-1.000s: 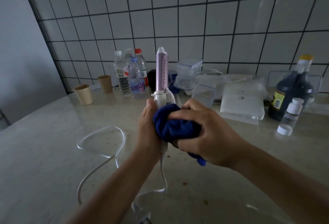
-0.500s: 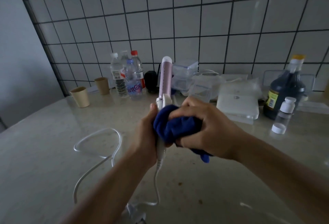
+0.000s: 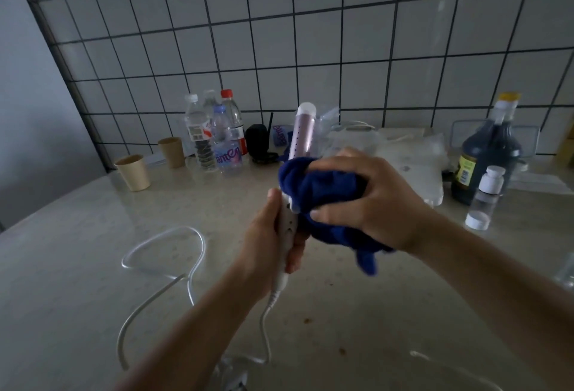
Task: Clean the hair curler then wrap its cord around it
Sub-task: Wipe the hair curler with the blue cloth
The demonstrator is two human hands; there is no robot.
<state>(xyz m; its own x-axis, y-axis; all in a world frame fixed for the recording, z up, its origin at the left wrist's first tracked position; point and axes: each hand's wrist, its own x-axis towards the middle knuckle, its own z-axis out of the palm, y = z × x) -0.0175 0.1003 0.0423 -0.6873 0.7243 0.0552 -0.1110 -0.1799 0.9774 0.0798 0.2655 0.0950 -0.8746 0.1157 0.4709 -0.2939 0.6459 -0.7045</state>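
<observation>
Left hand [image 3: 273, 235] closed around the white handle of the hair curler [image 3: 299, 154], holding it nearly upright, tip leaning slightly to the right. Pink barrel with a white cap rises above both hands. Right hand [image 3: 369, 201] clenched on a bunched blue cloth [image 3: 323, 191], which is pressed against the curler where barrel meets handle; thumb lies across the front of the cloth, fingers curl over its top. A loose tail of cloth hangs below the right wrist. White cord [image 3: 164, 250] leaves the handle's base under the left hand, drops to the countertop [image 3: 77, 266], and lies in an open loop to the left of the left forearm; not wound on the curler. Beyond the hands, against the tiled wall [image 3: 279, 33]: a cluster of clear plastic bottles [image 3: 214, 135] up and left of the left hand, two tan paper cups [image 3: 133, 171] further left. To the right of the right hand stands a dark jug [image 3: 487, 157] with a yellow cap, a small white-capped bottle [image 3: 486, 194] just in front of it. Pale plastic packaging behind the right hand, details blurred.
</observation>
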